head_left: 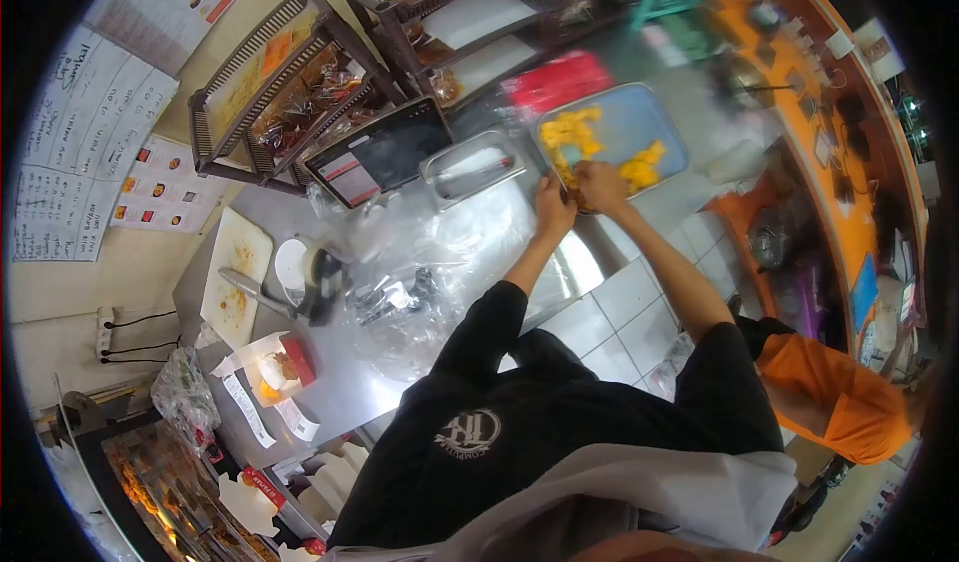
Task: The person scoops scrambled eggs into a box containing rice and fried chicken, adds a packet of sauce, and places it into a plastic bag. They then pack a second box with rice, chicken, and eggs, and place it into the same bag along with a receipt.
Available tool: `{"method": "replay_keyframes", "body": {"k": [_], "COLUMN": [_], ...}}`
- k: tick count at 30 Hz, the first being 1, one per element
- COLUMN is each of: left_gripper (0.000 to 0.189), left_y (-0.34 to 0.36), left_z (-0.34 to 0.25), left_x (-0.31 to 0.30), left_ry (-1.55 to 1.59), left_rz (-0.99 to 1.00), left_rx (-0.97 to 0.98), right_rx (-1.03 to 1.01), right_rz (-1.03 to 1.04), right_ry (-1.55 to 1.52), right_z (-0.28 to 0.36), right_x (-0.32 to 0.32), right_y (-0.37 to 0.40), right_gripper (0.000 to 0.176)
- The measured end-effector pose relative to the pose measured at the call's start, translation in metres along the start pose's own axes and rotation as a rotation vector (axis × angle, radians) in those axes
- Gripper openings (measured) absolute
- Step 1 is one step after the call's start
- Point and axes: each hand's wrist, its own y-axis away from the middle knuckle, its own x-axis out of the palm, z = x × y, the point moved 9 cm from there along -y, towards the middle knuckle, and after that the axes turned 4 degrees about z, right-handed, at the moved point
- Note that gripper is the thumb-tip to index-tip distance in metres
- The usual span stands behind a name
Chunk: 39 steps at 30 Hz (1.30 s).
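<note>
A shallow metal tray (667, 112) holds bright yellow food pieces (641, 165) in two heaps. My right hand (601, 186) is closed over the tray's near edge, among the yellow pieces; I cannot tell what it grips. Right beside it, my left hand (555, 208) has its fingers curled at the near left corner of the tray, against something small and dark. A pale greenish rounded thing (569, 153) lies on the yellow food just beyond my hands. To the left stands a small metal container (474, 166) with something white inside.
Clear plastic bags (400, 292) cover the steel counter in the middle. A knife (257, 291) lies across a stained cutting board (222, 305); an open food box (268, 372) stands nearer. A tablet (385, 152) leans by dark racks (300, 92). Someone in an orange shirt (834, 392) is at right.
</note>
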Motion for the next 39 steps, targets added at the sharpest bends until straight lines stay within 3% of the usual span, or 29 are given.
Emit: {"method": "replay_keyframes", "body": {"k": [2, 3, 5, 6, 9, 14, 16, 17, 19, 20, 22, 23, 25, 27, 29, 33, 35, 37, 38, 39], "left_gripper": [0.033, 0.032, 0.031, 0.032, 0.032, 0.045, 0.061, 0.061, 0.071, 0.071, 0.070, 0.070, 0.071, 0.072, 0.073, 0.068, 0.069, 0.068, 0.068, 0.068], "left_y": [-0.004, -0.006, -0.009, -0.009, -0.011, -0.010, -0.006, -0.007, -0.007, -0.005, -0.002, -0.002, -0.001, -0.003, -0.004, -0.003, -0.004, -0.005, -0.006, -0.008], "left_z": [-0.002, -0.001, 0.004, 0.009, 0.014, 0.027, 0.012, 0.007, 0.003, -0.001, -0.011, -0.014, -0.012, -0.010, -0.013, -0.010, -0.007, -0.011, -0.010, -0.008], "left_x": [-0.004, -0.006, -0.006, -0.004, -0.004, 0.006, -0.006, -0.009, -0.007, -0.007, -0.014, -0.015, -0.013, -0.012, -0.014, -0.010, -0.008, -0.012, -0.012, -0.011], "left_ry": [-0.011, -0.007, -0.004, -0.012, -0.010, 0.096, -0.069, -0.068, 0.042, 0.043, 0.016, 0.014, 0.005, -0.029, -0.065, -0.036, -0.058, -0.107, -0.106, -0.128], "left_rz": [-0.004, 0.003, 0.003, 0.014, 0.025, 0.099, 0.022, 0.026, 0.084, 0.090, 0.018, 0.022, 0.041, 0.019, -0.005, 0.055, 0.066, 0.018, 0.016, 0.021], "left_rx": [0.026, 0.037, 0.048, 0.063, 0.083, -0.003, 0.025, 0.023, -0.025, -0.026, 0.012, 0.013, -0.034, -0.013, 0.009, -0.048, -0.034, 0.031, 0.033, 0.034], "right_rx": [-0.102, -0.106, 0.455, 0.546, 0.685, 0.640, 0.472, 0.476, 0.266, 0.273, -0.083, -0.079, 0.064, 0.060, 0.081, 0.008, 0.066, -0.010, -0.013, 0.317], "right_rz": [-0.098, -0.099, 0.221, 0.362, 0.518, 0.502, 0.308, 0.308, -0.036, -0.037, -0.310, -0.313, -0.072, -0.122, 0.025, -0.052, -0.067, -0.261, -0.263, 0.030], "right_ry": [-0.415, -0.410, -1.233, -1.263, -1.439, -1.453, -1.225, -1.225, -0.866, -0.867, -0.520, -0.522, -0.310, -0.140, 0.137, -0.007, -0.116, -0.401, -0.400, -0.834], "right_z": [-0.018, -0.015, -0.028, -0.048, -0.057, -0.068, -0.064, -0.060, -0.060, -0.065, -0.044, -0.048, -0.035, -0.007, 0.010, 0.030, 0.014, -0.009, -0.020, -0.045], "right_x": [0.004, -0.007, 0.012, 0.033, 0.046, 0.033, 0.001, 0.004, -0.028, -0.020, -0.044, -0.040, -0.027, -0.042, -0.032, -0.018, -0.004, -0.002, -0.006, 0.015], "right_y": [-0.012, -0.011, 0.000, -0.003, 0.003, 0.005, 0.004, 0.006, 0.003, 0.005, 0.011, 0.014, 0.024, 0.036, 0.041, 0.048, 0.039, 0.030, 0.026, 0.024], "right_gripper": [0.016, 0.016, 0.018, 0.017, 0.017, 0.017, 0.016, 0.016, 0.023, 0.023, 0.025, 0.025, 0.027, 0.026, 0.021, 0.019, 0.019, 0.019, 0.019, 0.020]}}
